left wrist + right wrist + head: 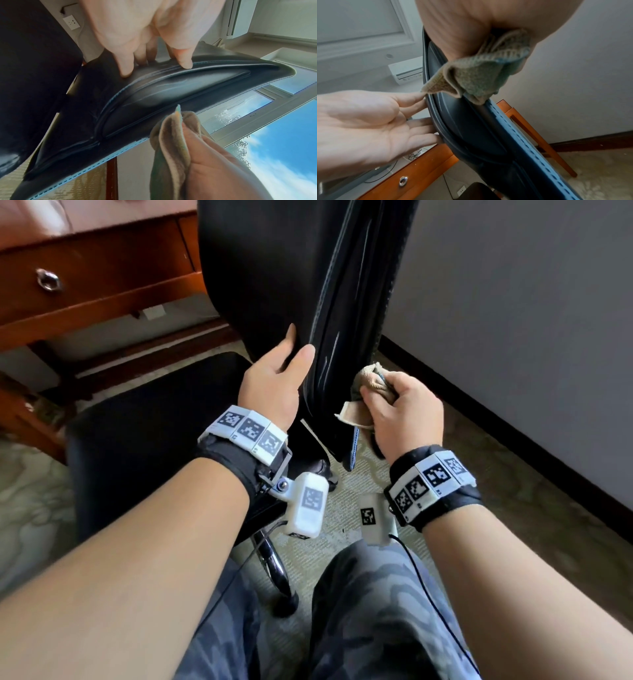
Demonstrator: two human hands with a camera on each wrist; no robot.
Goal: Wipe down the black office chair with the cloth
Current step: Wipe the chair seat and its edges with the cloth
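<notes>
Chair back (308, 285) between hands, cloth (368, 385) right

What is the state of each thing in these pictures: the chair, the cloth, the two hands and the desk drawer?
Chair backrest: upright, seen edge-on, held steady by the left hand.
Cloth: bunched up, gripped in the right hand, beside the backrest's edge.
Left hand: fingers straight, flat against the backrest, thumb on its edge.
Right hand: fingers curled round the cloth.
Desk drawer: closed.
</notes>
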